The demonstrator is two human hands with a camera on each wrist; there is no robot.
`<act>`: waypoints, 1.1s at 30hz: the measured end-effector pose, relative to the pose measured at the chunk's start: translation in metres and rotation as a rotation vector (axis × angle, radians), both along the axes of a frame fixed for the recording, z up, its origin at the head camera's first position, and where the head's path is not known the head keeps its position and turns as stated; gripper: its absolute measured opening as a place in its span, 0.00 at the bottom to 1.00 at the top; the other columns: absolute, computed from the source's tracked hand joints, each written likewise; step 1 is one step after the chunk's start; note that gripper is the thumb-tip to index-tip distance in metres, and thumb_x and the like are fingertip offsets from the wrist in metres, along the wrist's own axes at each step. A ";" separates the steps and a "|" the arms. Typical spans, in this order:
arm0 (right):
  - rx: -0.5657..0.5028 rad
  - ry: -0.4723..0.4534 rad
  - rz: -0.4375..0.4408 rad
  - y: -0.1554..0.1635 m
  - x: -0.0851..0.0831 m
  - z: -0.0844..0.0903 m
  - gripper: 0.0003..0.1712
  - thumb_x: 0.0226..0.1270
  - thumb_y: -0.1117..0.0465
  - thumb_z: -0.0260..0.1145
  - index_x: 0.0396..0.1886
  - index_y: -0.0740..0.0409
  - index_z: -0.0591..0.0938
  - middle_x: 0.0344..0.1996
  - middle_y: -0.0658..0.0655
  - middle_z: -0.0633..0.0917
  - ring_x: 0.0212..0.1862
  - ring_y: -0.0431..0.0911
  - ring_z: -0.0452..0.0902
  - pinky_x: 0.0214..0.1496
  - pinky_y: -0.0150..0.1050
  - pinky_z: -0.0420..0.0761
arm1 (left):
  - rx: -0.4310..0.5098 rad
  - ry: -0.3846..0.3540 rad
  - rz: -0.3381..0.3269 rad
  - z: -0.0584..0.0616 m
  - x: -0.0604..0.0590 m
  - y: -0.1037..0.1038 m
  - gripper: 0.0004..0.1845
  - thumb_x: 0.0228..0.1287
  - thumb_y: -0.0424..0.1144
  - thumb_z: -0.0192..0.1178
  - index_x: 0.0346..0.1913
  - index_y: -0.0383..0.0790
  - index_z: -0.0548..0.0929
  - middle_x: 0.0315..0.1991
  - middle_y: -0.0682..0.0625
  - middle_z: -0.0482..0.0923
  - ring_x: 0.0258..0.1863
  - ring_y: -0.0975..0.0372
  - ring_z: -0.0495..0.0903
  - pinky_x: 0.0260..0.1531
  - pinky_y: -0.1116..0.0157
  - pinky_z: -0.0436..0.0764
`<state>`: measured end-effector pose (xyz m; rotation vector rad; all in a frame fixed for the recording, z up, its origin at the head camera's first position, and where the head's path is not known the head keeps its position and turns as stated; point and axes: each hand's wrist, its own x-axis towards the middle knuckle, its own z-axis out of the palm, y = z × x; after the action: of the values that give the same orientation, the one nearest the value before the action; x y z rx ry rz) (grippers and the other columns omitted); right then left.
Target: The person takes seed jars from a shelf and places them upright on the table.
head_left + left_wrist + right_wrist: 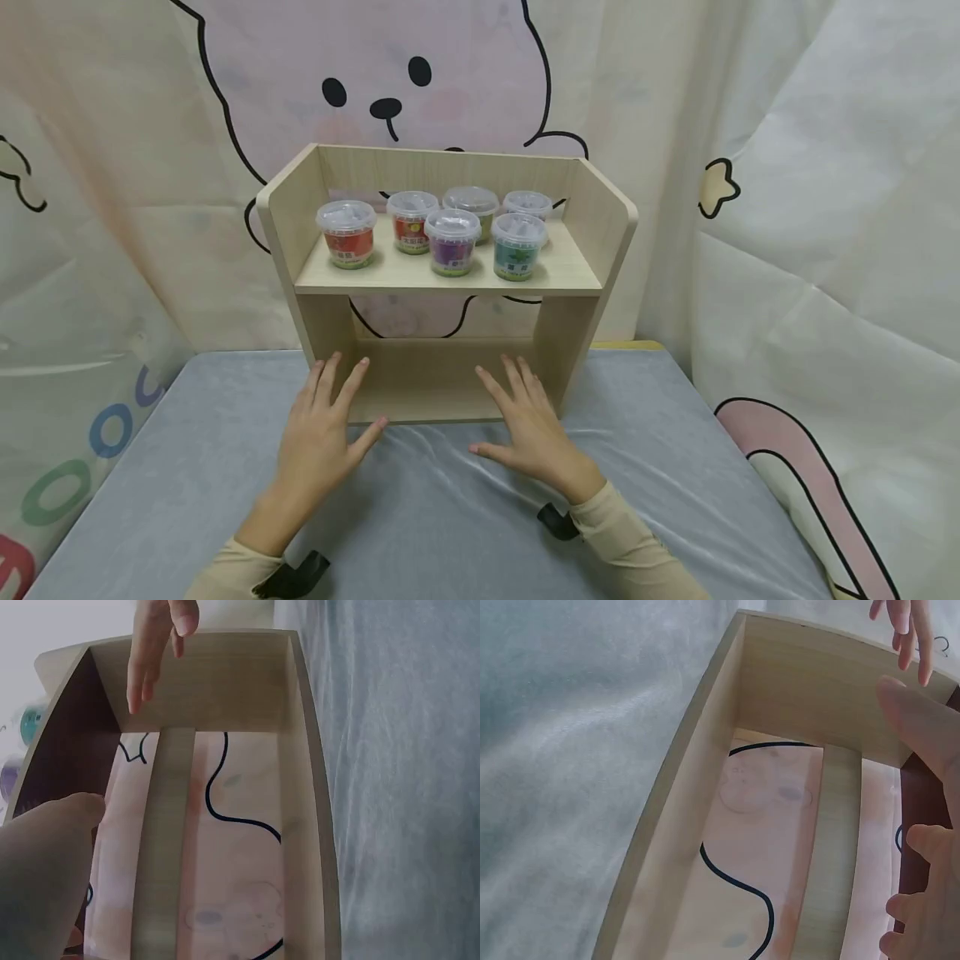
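We see the left hand (318,433) and the right hand (531,429) lying flat with fingers spread and straight, holding nothing, on the grey cloth-covered surface (187,467) at the front edge of the pale wooden two-tier shelf (450,283). The fingertips reach the shelf's lower opening. Six small clear-lidded plastic cups (450,240) with coloured contents stand on its upper board.
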<state>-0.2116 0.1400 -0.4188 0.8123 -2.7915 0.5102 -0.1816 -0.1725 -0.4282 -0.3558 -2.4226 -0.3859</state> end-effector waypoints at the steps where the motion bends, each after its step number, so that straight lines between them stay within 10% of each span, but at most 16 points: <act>1: 0.001 -0.005 0.002 0.000 0.000 0.001 0.64 0.54 0.35 0.75 0.83 0.39 0.48 0.82 0.67 0.47 0.82 0.66 0.37 0.79 0.69 0.51 | 0.015 -0.002 -0.005 0.000 0.000 -0.001 0.49 0.55 0.54 0.72 0.78 0.51 0.62 0.75 0.32 0.61 0.72 0.33 0.63 0.62 0.33 0.73; 33: -0.044 -0.032 0.169 -0.019 -0.014 0.058 0.47 0.63 0.42 0.72 0.78 0.46 0.63 0.78 0.61 0.62 0.79 0.61 0.56 0.76 0.63 0.65 | 0.359 0.061 -0.020 0.024 -0.011 -0.053 0.29 0.63 0.31 0.64 0.68 0.37 0.73 0.62 0.35 0.77 0.58 0.40 0.77 0.49 0.41 0.79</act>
<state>-0.2256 0.1212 -0.3607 1.0445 -2.7437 0.6150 -0.1925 -0.2252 -0.4039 -0.2284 -2.2343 -0.7922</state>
